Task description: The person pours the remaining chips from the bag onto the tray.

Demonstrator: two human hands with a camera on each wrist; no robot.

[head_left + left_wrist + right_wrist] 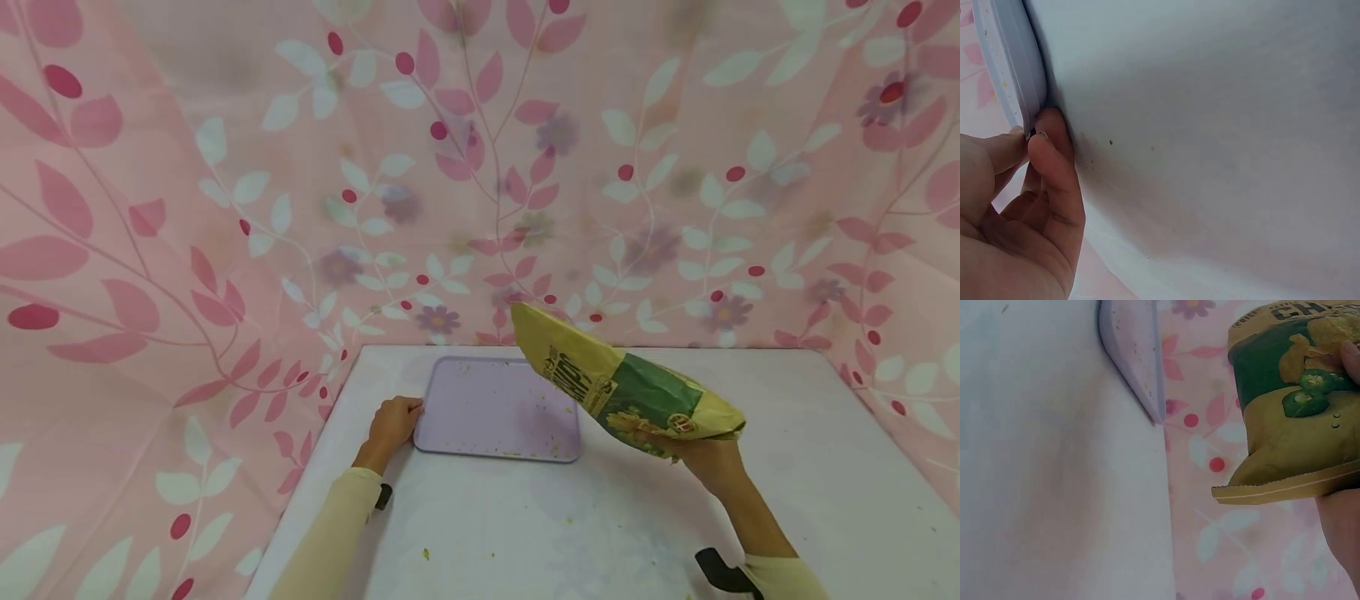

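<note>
A lavender tray lies on the white table with small yellowish crumbs scattered over it. My left hand is at its left edge, and in the left wrist view the thumb and fingers pinch the tray's rim. My right hand grips a yellow and green chip bag near its lower right end. The bag is tilted, its far yellow end raised above the tray's right side. Pictured jalapeño slices show on the bag in the right wrist view. What is inside the bag is hidden.
Small crumbs dot the white table in front of the tray. Pink floral fabric hangs behind the table and along both sides. Dark straps sit at both wrists.
</note>
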